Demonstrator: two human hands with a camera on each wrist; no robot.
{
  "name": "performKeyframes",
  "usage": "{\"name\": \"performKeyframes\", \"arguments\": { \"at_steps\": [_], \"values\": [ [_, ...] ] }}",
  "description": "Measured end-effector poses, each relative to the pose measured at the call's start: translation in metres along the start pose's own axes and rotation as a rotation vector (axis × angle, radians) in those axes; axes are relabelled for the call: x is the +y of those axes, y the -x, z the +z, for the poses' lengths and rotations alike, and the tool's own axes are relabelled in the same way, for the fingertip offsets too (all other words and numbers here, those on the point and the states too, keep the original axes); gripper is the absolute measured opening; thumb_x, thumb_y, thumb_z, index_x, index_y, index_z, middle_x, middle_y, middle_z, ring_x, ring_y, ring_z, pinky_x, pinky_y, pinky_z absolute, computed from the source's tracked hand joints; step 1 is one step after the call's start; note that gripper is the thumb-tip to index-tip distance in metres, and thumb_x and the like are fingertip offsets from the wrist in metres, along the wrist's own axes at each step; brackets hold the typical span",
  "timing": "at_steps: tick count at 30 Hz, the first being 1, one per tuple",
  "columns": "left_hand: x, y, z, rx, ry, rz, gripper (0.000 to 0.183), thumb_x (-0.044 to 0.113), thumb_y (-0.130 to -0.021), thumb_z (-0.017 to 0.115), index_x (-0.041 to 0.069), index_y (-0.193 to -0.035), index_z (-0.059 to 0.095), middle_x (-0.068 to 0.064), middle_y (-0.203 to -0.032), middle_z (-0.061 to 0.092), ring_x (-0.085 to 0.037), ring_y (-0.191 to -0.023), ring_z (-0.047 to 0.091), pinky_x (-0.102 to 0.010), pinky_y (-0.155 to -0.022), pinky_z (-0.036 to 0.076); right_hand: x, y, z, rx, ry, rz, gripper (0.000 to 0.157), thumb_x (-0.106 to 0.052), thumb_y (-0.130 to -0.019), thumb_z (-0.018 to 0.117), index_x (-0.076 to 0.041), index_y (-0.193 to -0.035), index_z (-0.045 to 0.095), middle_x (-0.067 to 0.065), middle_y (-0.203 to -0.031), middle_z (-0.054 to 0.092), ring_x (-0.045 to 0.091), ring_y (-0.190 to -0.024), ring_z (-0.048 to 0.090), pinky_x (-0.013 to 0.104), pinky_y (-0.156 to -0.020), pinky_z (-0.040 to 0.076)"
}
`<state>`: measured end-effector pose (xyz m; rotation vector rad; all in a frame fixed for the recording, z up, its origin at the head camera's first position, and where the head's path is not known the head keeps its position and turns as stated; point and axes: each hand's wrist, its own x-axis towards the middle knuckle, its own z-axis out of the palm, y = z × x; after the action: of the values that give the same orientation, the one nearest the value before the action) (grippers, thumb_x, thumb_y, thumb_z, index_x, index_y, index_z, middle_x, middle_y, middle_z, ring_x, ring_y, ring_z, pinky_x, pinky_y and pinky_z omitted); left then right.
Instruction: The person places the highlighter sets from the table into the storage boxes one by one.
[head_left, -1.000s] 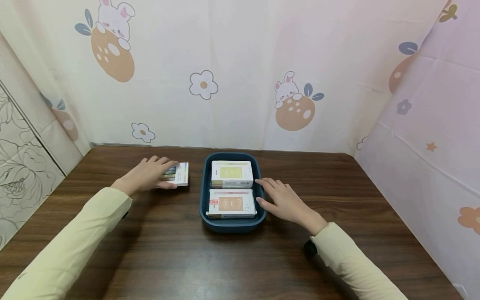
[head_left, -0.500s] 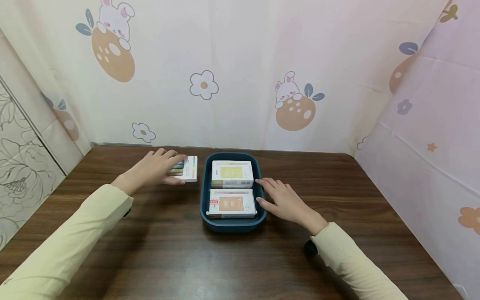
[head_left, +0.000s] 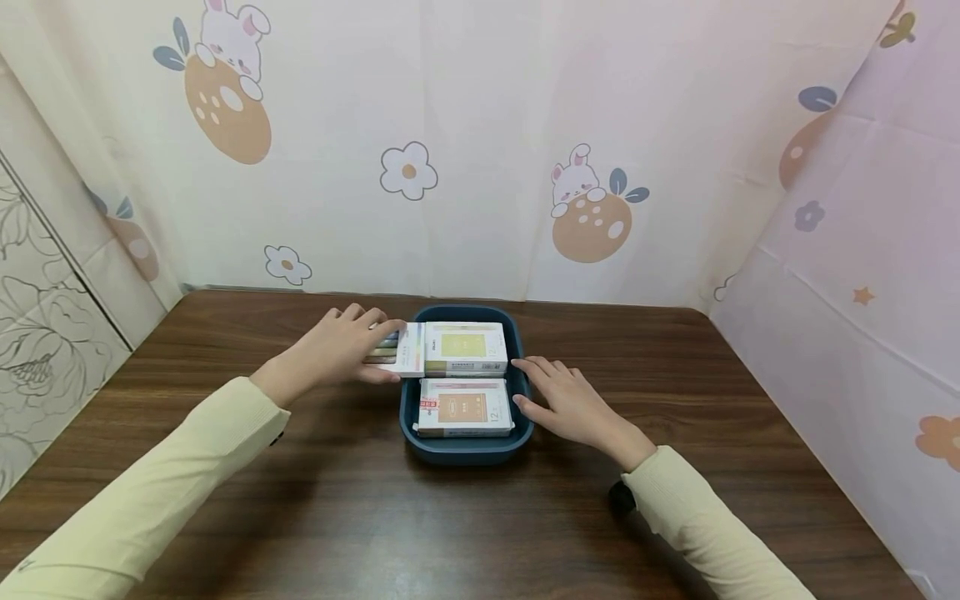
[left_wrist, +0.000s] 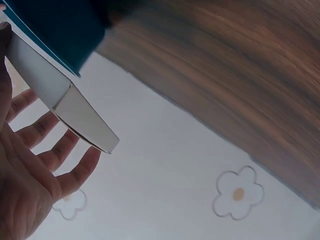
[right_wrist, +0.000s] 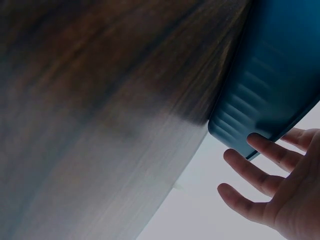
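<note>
My left hand [head_left: 337, 346] grips a flat white box [head_left: 411, 352] with coloured sticks behind its window, thumb on one side and fingers on the other. The box hangs above the left rim of a dark blue basket [head_left: 465, 456]; in the left wrist view its white side [left_wrist: 37, 70] shows beside the basket wall. Inside the basket lie a white box with a yellow-green label [head_left: 463, 343] and, nearer me, one with an orange-brown label [head_left: 462, 408]. At the right rim rests my right hand [head_left: 570, 404], fingers spread and fairly straight along the basket's outside [right_wrist: 250, 95].
The basket stands on a dark wooden table [head_left: 360, 517], towards its far edge. Behind it hangs a pale curtain [head_left: 480, 225] printed with rabbits and flowers. Another printed cloth [head_left: 862, 358] borders the right side.
My left hand has lifted the flat box from the table and carried it right, from well left of the basket to over its left rim. The right hand has stayed put.
</note>
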<state>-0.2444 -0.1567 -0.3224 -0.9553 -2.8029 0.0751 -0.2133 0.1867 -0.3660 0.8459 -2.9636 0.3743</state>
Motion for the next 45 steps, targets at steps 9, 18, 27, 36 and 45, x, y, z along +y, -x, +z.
{"name": "performKeyframes", "arguments": {
  "at_steps": [9,18,27,36,45],
  "values": [
    [0.03,-0.009,0.002,0.006,-0.033,0.057,0.074,0.065,-0.076,0.055,0.02,-0.133,0.045,-0.009,-0.12,0.055,-0.028,-0.101,0.05,-0.044,-0.079,0.045,-0.001,0.0,0.001,0.026,-0.003,-0.023,0.057,-0.045,-0.092,0.045,-0.014,-0.138,0.038,0.012,-0.138,0.042,0.033,-0.123,0.043,0.06,-0.097,0.032],
    [0.057,-0.019,0.006,0.075,-0.101,0.138,0.073,0.068,-0.077,0.051,0.019,-0.131,0.047,-0.009,-0.117,0.057,-0.026,-0.092,0.052,-0.04,-0.07,0.047,-0.002,0.0,-0.001,0.014,0.002,-0.012,0.058,-0.047,-0.091,0.045,-0.015,-0.139,0.037,0.012,-0.14,0.041,0.032,-0.125,0.042,0.059,-0.099,0.031],
    [0.079,-0.03,0.006,0.108,-0.115,0.163,0.072,0.07,-0.078,0.048,0.02,-0.131,0.047,-0.008,-0.114,0.058,-0.026,-0.09,0.055,-0.039,-0.07,0.049,-0.003,0.0,-0.002,0.004,-0.009,-0.002,0.058,-0.047,-0.091,0.045,-0.016,-0.139,0.037,0.012,-0.14,0.041,0.034,-0.123,0.043,0.06,-0.098,0.031],
    [0.093,-0.037,0.009,0.09,-0.082,0.153,0.074,0.071,-0.077,0.047,0.02,-0.131,0.047,-0.009,-0.116,0.059,-0.026,-0.091,0.055,-0.039,-0.074,0.05,-0.001,-0.001,-0.001,-0.008,-0.012,0.004,0.057,-0.047,-0.092,0.042,-0.017,-0.14,0.035,0.011,-0.14,0.04,0.034,-0.124,0.042,0.061,-0.099,0.03],
    [0.1,-0.039,0.019,0.06,-0.062,0.138,0.073,0.07,-0.078,0.046,0.021,-0.132,0.046,-0.007,-0.116,0.058,-0.024,-0.092,0.055,-0.04,-0.076,0.049,0.0,0.0,-0.001,-0.005,-0.004,-0.003,0.057,-0.047,-0.092,0.042,-0.016,-0.139,0.036,0.012,-0.14,0.041,0.032,-0.125,0.042,0.06,-0.099,0.031]
  ]
}}
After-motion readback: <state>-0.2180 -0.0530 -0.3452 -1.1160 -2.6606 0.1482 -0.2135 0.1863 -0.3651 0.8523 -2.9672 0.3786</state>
